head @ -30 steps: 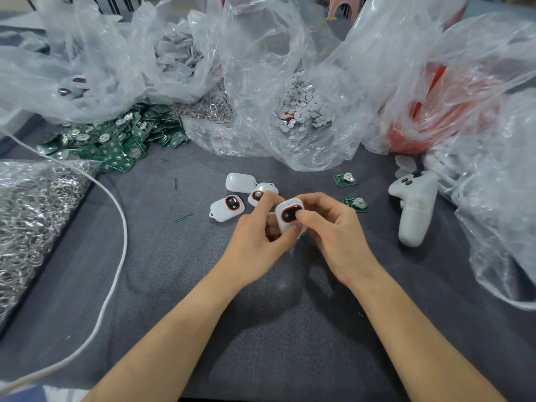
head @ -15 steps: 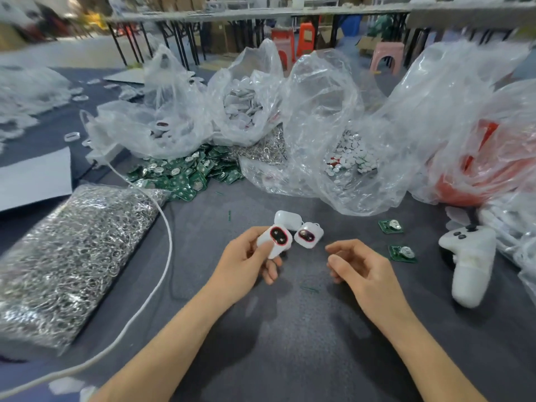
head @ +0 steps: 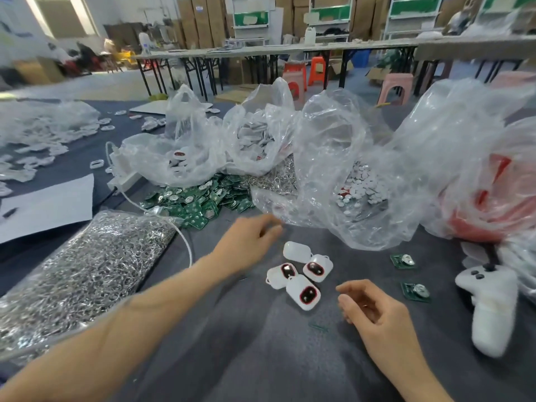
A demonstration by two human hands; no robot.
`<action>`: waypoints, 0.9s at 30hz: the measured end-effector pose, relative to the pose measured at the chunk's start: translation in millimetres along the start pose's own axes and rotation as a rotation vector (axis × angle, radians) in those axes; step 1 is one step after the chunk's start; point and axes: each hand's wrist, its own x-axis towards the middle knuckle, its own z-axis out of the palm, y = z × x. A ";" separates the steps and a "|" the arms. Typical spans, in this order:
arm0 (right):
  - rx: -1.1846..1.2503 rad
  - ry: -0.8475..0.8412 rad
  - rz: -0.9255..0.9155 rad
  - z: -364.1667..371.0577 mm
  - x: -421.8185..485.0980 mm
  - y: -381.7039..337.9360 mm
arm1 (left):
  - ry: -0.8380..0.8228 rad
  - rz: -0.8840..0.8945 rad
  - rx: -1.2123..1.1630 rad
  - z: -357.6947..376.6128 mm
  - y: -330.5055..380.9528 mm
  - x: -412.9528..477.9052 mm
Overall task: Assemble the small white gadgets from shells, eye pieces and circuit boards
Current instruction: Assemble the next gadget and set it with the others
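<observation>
Three white gadgets with red-rimmed dark eye pieces (head: 303,292) lie together on the grey cloth, with a plain white shell (head: 297,252) just behind them. My left hand (head: 246,242) reaches forward past them toward the bags, fingers loosely extended and empty. My right hand (head: 374,311) hovers to the right of the gadgets, fingers loosely curled, holding nothing. A heap of green circuit boards (head: 200,201) lies beyond the left hand. Two loose boards (head: 402,260) lie at the right. Clear bags hold white shells (head: 255,134) and small white round pieces (head: 359,187).
A bag of metal rings (head: 87,265) fills the left side, with a white cable (head: 185,245) running past it. A white game-style controller (head: 490,303) lies at the right. Crumpled clear bags, one over red contents (head: 493,204), crowd the back and right. White paper (head: 43,207) lies far left.
The gadget that both hands held, then the left alone, now lies on the cloth with the others. My left hand has let go and reached forward; the view has tilted up.
</observation>
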 end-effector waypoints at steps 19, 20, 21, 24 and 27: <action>-0.526 0.297 -0.390 6.6 21.1 13.0 | -0.284 0.517 -0.134 108.1 204.6 116.7; -0.524 0.293 -0.386 6.9 21.9 12.0 | -0.283 0.556 -0.155 116.3 221.3 117.5; -0.533 0.280 -0.375 6.5 22.0 11.1 | -0.293 0.593 -0.173 123.3 238.2 118.1; -0.585 0.238 -0.276 2.7 20.9 4.2 | -0.272 0.687 -0.207 136.9 274.8 119.1; -0.510 0.221 -0.227 -0.1 18.5 -2.5 | -0.225 0.714 -0.210 144.3 288.1 118.6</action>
